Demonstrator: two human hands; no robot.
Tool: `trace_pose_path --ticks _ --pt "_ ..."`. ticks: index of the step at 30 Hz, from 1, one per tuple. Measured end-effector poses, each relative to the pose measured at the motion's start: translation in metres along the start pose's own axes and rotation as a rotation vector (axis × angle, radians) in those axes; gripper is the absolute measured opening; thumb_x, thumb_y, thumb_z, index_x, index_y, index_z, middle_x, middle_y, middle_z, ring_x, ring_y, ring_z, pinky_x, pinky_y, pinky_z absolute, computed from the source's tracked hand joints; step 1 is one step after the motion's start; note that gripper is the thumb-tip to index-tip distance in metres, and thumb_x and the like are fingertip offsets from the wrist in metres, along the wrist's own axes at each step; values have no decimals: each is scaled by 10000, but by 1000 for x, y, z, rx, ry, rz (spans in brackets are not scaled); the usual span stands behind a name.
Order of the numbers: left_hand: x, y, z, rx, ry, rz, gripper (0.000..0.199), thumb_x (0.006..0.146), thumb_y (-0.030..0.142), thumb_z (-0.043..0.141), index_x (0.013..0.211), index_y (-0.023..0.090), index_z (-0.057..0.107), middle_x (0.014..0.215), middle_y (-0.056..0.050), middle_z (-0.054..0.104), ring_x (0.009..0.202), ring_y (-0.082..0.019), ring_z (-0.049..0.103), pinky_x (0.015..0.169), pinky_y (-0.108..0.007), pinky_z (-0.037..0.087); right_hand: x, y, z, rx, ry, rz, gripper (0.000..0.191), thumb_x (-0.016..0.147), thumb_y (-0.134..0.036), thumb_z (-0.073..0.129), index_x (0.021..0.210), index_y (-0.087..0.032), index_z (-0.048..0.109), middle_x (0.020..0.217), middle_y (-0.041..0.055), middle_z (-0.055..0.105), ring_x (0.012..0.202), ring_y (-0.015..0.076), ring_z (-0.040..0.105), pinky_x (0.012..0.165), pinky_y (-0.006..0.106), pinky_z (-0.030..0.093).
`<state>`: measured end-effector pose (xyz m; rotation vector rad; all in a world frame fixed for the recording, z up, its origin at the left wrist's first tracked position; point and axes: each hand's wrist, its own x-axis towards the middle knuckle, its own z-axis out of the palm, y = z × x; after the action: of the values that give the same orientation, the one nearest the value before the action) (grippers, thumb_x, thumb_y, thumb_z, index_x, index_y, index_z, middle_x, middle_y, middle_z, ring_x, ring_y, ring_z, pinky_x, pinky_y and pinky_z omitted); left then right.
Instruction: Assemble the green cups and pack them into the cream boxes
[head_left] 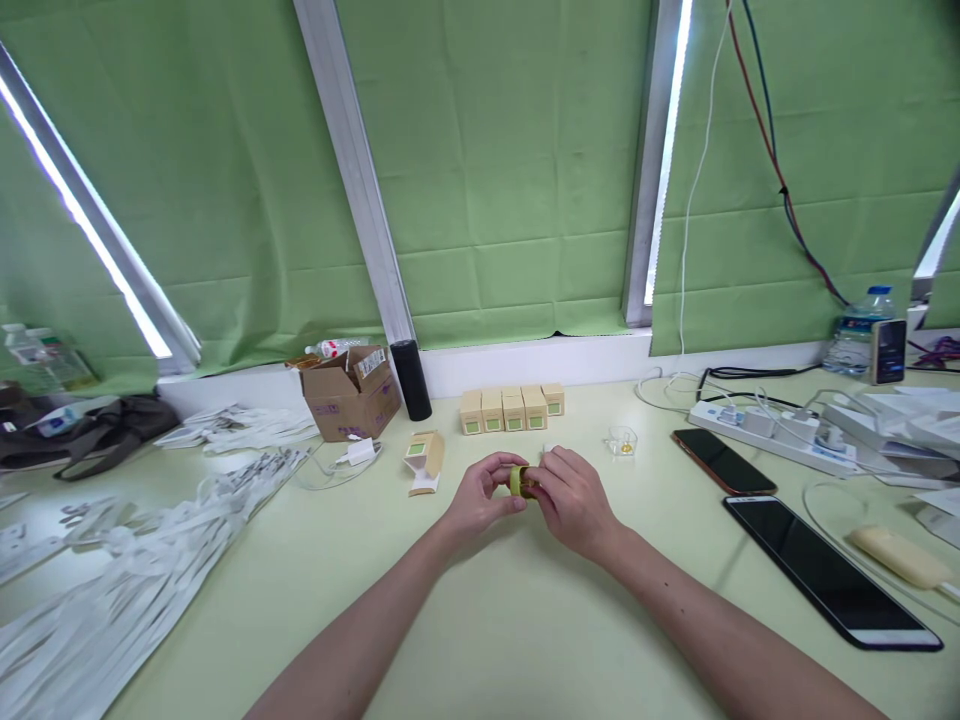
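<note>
Between both hands, above the pale table [480, 620], is a small yellow-green ring-shaped object [517, 481]; its exact kind is unclear. My left hand [484, 492] grips it between thumb and fingers. From the other side my right hand [574, 497] has its fingertips pressed at the object's opening, partly hiding it. Whatever those fingertips pinch is too small to make out. To the left stands an open small carton [424, 458] with its flap out. Behind the hands are several closed small cartons [514, 410]. A clear little container [622, 441] with something yellow inside lies to the right.
A cardboard box [351, 393] and a black cylinder [411, 380] stand at the back. White straps [172, 540] cover the left side. Rightward lie a phone [724, 462], a black tablet [829, 570], a power strip [776, 436] with cables, and a beige rounded object [900, 556].
</note>
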<state>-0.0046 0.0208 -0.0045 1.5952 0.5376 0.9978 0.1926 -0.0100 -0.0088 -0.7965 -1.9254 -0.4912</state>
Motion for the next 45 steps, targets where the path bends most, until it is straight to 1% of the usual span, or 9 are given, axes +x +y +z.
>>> trace_pose_path --ticks 5,8,13,17,22,25,28,30,45 --pt "1 -1 0 11 25 -13 586 677 351 968 1160 163 693 1001 -108 752 945 -238 713 897 -386 554 0 1 1 43 6 -5 189 1002 -108 505 902 -212 626 690 25 573 684 202 444 606 347 349" --pt "3 1 -1 5 73 9 605 648 384 980 1140 154 713 1045 -123 746 959 -243 701 885 -380 550 1 5 -4 115 1 5 149 1005 -132 529 1070 -211 637 752 34 630 718 210 515 624 351 409" --pt "4 5 -5 122 229 74 559 662 394 959 1125 177 734 1103 -113 738 970 -232 668 898 -372 515 0 8 -13 188 -31 67 410 960 -142 560 1360 -229 532 1097 117 694 983 280 655 770 429 568" --pt "4 3 -3 318 325 115 509 655 341 947 1111 213 762 1113 -93 728 946 -221 620 888 -369 485 -4 5 -8 159 -121 135 570 955 -220 617 1491 -230 424 1338 172 619 1198 333 631 892 490 614" --pt "1 5 5 424 350 106 585 640 338 959 1177 266 739 1128 -79 721 989 -238 613 894 -375 470 -7 6 1 195 -116 190 450 972 -183 560 1411 -253 487 1257 141 639 1103 294 681 809 444 643" --pt "0 9 6 390 339 144 577 771 397 874 1284 253 653 1083 -79 734 1043 -250 646 911 -372 453 -8 8 1 215 -96 231 428 970 -190 575 1387 -256 502 1254 136 639 1109 295 678 827 455 645" --pt "0 11 4 357 332 172 336 922 455 707 1147 210 660 938 -65 721 933 -229 675 871 -362 462 -8 9 0 226 -68 271 408 970 -206 603 1365 -257 515 1264 135 636 1143 301 668 878 475 641" --pt "-1 11 3 368 332 154 270 937 452 679 1022 195 671 856 -47 689 823 -205 660 832 -354 472 -8 9 1 221 -56 278 400 969 -209 610 1356 -256 522 1268 136 637 1154 303 666 883 475 642" --pt "-1 13 9 426 346 119 251 903 430 707 836 190 671 788 -21 635 673 -151 562 698 -306 462 -10 7 3 200 -73 228 386 978 -219 601 1354 -250 519 1243 136 654 1123 302 674 794 442 650"
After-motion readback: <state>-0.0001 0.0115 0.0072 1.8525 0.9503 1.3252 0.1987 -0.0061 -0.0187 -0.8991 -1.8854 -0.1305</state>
